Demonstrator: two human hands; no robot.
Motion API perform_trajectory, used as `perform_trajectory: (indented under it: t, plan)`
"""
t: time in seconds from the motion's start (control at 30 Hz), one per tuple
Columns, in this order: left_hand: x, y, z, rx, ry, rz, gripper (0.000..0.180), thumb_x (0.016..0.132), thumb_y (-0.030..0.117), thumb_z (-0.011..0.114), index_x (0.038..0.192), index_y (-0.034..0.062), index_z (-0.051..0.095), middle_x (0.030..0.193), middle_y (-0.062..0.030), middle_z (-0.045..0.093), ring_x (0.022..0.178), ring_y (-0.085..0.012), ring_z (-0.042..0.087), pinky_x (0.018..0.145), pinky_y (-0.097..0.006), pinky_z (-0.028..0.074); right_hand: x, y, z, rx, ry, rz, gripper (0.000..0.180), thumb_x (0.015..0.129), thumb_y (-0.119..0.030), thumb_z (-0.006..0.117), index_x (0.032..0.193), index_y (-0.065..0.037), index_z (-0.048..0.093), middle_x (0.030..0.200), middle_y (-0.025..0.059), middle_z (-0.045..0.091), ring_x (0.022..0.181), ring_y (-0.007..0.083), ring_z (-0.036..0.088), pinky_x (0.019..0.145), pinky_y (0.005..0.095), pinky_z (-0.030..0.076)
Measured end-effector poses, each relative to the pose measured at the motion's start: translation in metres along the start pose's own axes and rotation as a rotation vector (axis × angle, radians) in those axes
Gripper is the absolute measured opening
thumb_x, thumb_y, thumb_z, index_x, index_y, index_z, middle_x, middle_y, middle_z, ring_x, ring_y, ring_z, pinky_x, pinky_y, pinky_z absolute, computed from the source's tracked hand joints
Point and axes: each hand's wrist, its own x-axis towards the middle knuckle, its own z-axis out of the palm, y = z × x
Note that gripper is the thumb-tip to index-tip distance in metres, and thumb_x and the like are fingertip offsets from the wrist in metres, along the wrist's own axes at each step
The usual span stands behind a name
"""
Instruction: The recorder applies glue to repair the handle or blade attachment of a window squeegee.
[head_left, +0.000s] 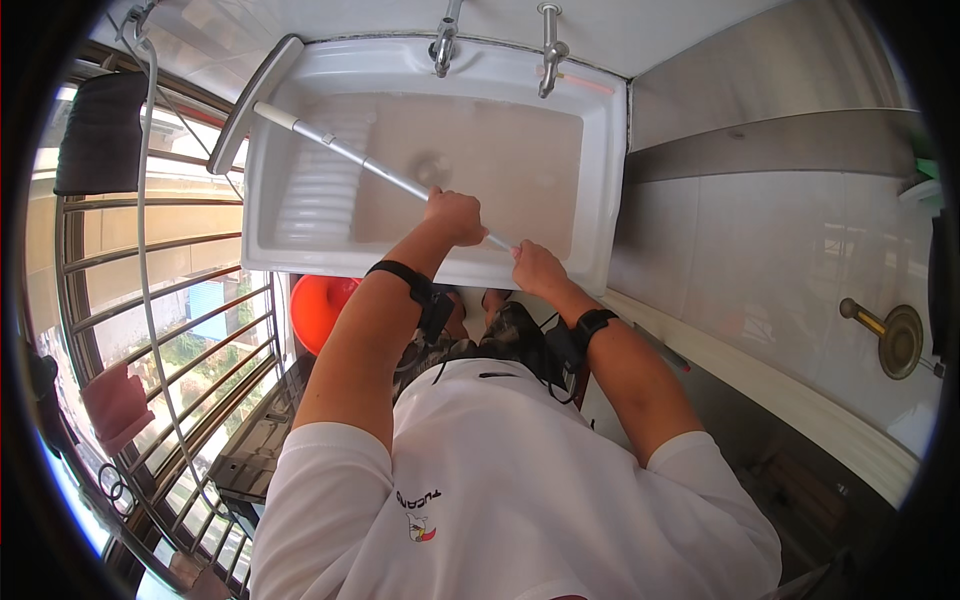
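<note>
A long-handled flat mop with a silver pole slants across the white sink. Its long grey head is at the sink's upper left corner, tilted beside the wall and window. My left hand is wrapped round the pole over the middle of the basin. Lower on the same pole, near the sink's front rim, my right hand is closed round the end part. Cloudy water seems to cover the basin floor, with a round drain showing under the pole. Both wrists wear black straps.
Two metal taps stick out from the back wall. A red bucket stands below the sink's left front. Window bars and a hanging hose line the left. At the right are a metal panel and tiled wall.
</note>
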Motion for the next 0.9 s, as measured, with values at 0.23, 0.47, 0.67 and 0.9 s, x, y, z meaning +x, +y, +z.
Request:
perform_trajectory:
  t: [0.23,0.47,0.67,0.9]
  plan:
    - [0.0000,0.0007,-0.0003,-0.001,-0.011,-0.002,0.041,0.085,0.044,0.067,0.107,0.0104,0.074,0.106,-0.0099,0.073,0.109,-0.0280,0.066,0.103,-0.045,0.035,0.0012,0.0026,0.0026,0.013,0.000,-0.006,0.036,0.104,-0.032,0.042,0.103,0.000,0.059,0.098,0.0264,0.067,0.096,0.0464,0.064,0.084,0.0552,0.048]
    - [-0.0017,0.0018,-0.0016,0.005,-0.008,-0.003,0.041,0.085,0.044,0.066,0.106,0.0102,0.074,0.106,-0.0099,0.073,0.110,-0.0285,0.065,0.104,-0.045,0.035,0.0009,0.0020,0.0011,0.007,-0.007,0.000,0.036,0.104,-0.032,0.042,0.104,0.000,0.059,0.099,0.0266,0.067,0.097,0.0460,0.064,0.085,0.0550,0.049]
    - [-0.0008,-0.0005,0.0031,-0.010,0.008,0.007,0.039,0.085,0.043,0.065,0.105,0.0101,0.075,0.104,-0.0105,0.073,0.109,-0.0286,0.065,0.105,-0.045,0.034,-0.0011,-0.0029,-0.0024,-0.014,-0.012,0.010,0.037,0.104,-0.033,0.043,0.106,-0.001,0.061,0.102,0.0245,0.068,0.099,0.0444,0.065,0.087,0.0537,0.050]
    - [0.0013,0.0013,0.0022,0.029,0.017,0.004,0.035,0.087,0.044,0.065,0.101,0.0143,0.077,0.097,-0.0070,0.074,0.102,-0.0295,0.067,0.100,-0.045,0.036,0.0025,-0.0002,-0.0006,-0.014,-0.025,0.016,0.037,0.104,-0.034,0.043,0.106,-0.001,0.061,0.102,0.0235,0.069,0.100,0.0436,0.065,0.087,0.0527,0.049]
